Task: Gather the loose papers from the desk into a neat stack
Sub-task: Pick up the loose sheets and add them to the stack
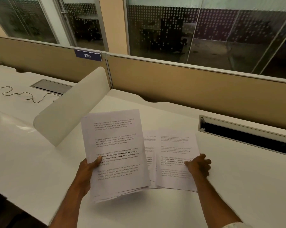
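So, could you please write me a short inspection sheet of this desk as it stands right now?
Surface: white desk top, mostly bare; a long open cable slot at the right rear.
Job's things: a bundle of white printed sheets, edges fanned at the bottom, held up off the desk; two more printed sheets lying overlapped on the desk.
Clutter: nothing seen.
Hands: left hand grips the bundle's left edge; right hand rests on the right-hand loose sheet.
Cables: a thin dark cable snaking across the neighbouring desk.
Surroundings: a frosted curved divider, tan partition panels with a blue "386" plate, glass walls behind.
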